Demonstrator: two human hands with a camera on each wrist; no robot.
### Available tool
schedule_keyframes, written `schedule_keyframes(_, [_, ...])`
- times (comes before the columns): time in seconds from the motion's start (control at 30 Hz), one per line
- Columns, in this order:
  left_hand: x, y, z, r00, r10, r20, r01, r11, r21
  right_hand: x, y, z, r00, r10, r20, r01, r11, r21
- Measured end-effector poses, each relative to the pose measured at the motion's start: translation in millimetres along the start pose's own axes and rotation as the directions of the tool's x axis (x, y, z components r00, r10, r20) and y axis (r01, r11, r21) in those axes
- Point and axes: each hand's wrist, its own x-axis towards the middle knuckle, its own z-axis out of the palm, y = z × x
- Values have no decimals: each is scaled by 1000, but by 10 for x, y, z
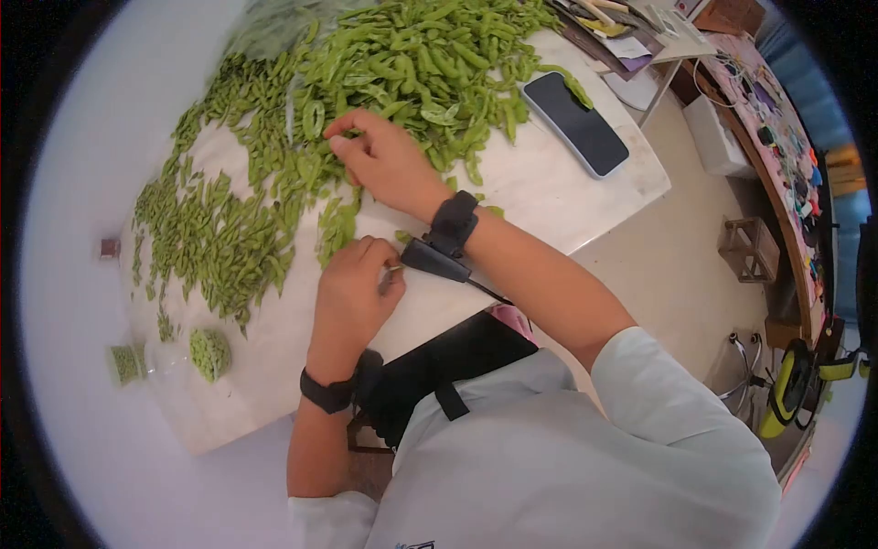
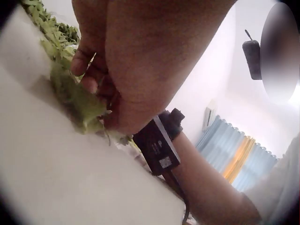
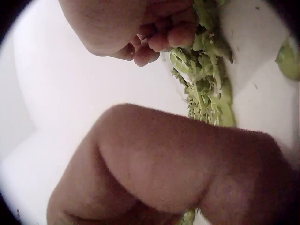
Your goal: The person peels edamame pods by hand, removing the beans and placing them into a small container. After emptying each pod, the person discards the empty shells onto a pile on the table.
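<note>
Pods (image 1: 425,59) strew the white table (image 1: 544,192) beside pale floor (image 1: 663,229), right hand (image 1: 393,165) relaxed, seemingly bare, left hand (image 1: 354,291) curled, contents unclear

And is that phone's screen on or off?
It looks off: the screen of the phone is dark all over, with no picture glowing, and a green pod lies across one end.
</note>
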Motion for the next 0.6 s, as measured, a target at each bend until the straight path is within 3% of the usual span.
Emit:
schedule_keyframes(0.3, [-203, -41, -286, 958, -236, -163, 232, 972, -47, -7, 4, -13, 1000, 22, 9, -21, 999, -33])
schedule_keyframes(0.53, [-738, -391, -1007, 794, -363, -487, 469, 876, 113, -8, 1, -26, 1000, -1, 22, 1, 1000, -5])
schedule_keyframes(0.6, [-879, -552, -1179, 749, -361, -555, 502, 857, 120, -1, -136, -137, 996, 27, -80, -26, 1000, 10])
